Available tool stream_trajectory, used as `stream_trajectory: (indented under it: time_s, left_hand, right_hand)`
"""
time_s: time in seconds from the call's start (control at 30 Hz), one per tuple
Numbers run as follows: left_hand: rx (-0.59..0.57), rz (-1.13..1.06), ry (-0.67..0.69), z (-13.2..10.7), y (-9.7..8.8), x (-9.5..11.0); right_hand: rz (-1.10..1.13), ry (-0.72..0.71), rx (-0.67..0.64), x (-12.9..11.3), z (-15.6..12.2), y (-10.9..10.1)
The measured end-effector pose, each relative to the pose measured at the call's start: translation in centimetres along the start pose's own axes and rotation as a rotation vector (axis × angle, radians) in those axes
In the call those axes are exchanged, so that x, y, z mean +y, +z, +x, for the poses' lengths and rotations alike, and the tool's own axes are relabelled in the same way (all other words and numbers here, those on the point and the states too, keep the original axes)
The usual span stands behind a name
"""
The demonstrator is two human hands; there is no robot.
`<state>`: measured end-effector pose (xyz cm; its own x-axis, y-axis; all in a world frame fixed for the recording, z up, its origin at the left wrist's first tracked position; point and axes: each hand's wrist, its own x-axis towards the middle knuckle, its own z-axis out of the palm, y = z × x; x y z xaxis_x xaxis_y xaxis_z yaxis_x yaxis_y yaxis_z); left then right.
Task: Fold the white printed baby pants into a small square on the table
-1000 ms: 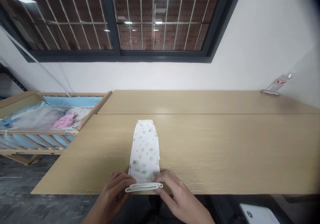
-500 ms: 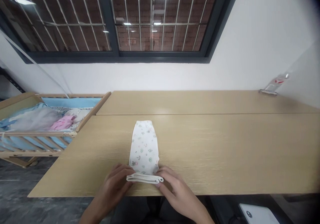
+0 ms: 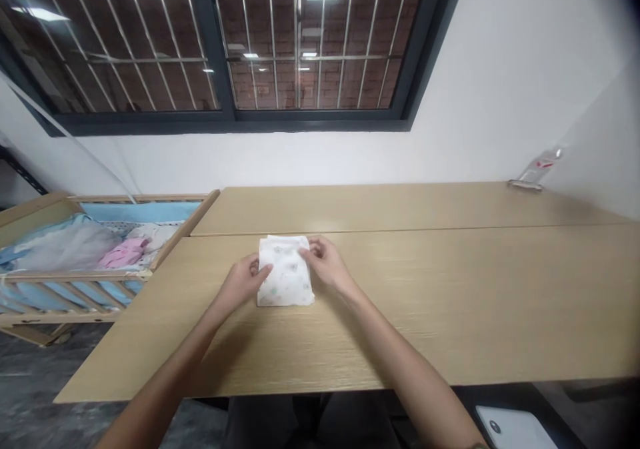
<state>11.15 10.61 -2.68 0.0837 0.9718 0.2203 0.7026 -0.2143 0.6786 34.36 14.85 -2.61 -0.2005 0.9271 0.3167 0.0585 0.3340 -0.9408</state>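
Note:
A small white baby garment [image 3: 284,277] with a faint green print lies folded in half on the light wooden table [image 3: 450,302], near the seam between two tabletops. My left hand [image 3: 243,280] rests on its left edge, fingers curled with the tips pinching the cloth. My right hand [image 3: 323,264] sits on its upper right corner, fingers bent and pinching the fabric there. Both forearms reach in from the bottom of the view.
A wooden baby cot [image 3: 90,249] with blue bedding and pink and grey cloths stands left of the table. A clear plastic item with a red mark [image 3: 534,172] sits at the far right corner. A white device [image 3: 515,429] lies below the table's front edge.
Both hands carried the near end of the long garment away from me and laid it over the far end, folding it to half its length. The camera tilted slightly.

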Motion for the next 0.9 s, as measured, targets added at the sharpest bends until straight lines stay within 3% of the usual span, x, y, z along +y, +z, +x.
stream_trajectory:
  time_s: [0.1,0.23,0.37,0.47,0.57,0.7,0.8,0.9]
  left_hand:
    - [0.025,0.094,-0.068,2.9,1.7,-1.0]
    - [0.036,0.215,-0.133,4.3,3.5,-1.7]
    - [0.101,0.350,-0.115,1.7,4.1,-0.4]
    - [0.149,0.502,0.071,-2.4,4.8,1.4]
    - [0.153,0.599,0.200,-6.7,6.7,2.8]
    - [0.127,0.678,0.162,-9.7,9.6,3.1]
    - [0.117,0.677,0.145,-10.0,10.7,2.6]
    - [0.151,0.650,0.129,-10.0,10.9,2.2]
  right_hand:
    - [-0.111,0.080,0.086,3.0,3.2,1.0]
    - [-0.311,0.176,0.136,6.4,4.3,1.5]
    - [-0.364,0.175,0.140,7.7,4.1,0.9]
    - [-0.448,0.057,0.159,6.9,3.8,0.5]
    - [-0.502,-0.160,-0.024,4.8,2.9,1.0]
    - [-0.534,-0.327,-0.503,1.9,0.4,2.9]
    - [-0.598,-0.325,-0.732,1.5,-1.1,4.2]
    - [-0.702,-0.249,-0.810,2.8,-1.0,4.6]
